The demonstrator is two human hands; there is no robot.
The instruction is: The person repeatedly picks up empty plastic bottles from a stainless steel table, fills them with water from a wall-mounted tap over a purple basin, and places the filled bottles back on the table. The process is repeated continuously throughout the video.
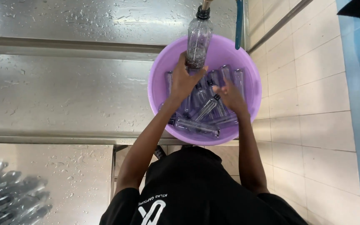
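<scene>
While the clear plastic bottle (198, 39) is gripped upright under the tap (205, 5) by the left hand (184, 81) | right hand (229, 95) is spread open over bottles (201, 112) lying in the purple basin (161, 71) | wet steel desk (63, 91) is seen beside it.

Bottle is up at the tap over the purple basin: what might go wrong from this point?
The left hand grips the clear bottle only at its base while its neck meets the tap; it might tip or slip. The right hand reaches among loose bottles in the purple basin, which sits at the wet steel counter edge, so a knock may shift it.
</scene>
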